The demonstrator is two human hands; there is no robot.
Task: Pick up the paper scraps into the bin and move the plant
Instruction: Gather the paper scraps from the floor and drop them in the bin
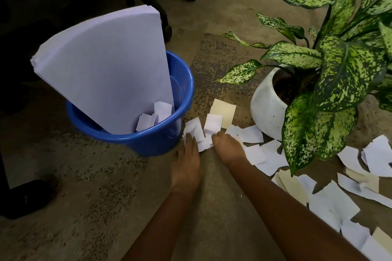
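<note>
The fingers (188, 136) of the left hand (186, 165) and those of the right hand (228, 148) are buried among paper scraps (198, 131), their grip unreadable. The plant (347, 65) runs off the right edge. A paper stack (106, 70) hides the bin's (184, 82) far-left interior.

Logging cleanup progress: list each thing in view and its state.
Bin: upright, holding a paper stack and a few scraps.
Paper stack: leaning, sticking out above the rim.
Floor scraps: scattered, not yet binned.
Plant: upright in its white pot.
Left hand: on scraps beside the bin.
Right hand: gathering scraps.
</note>
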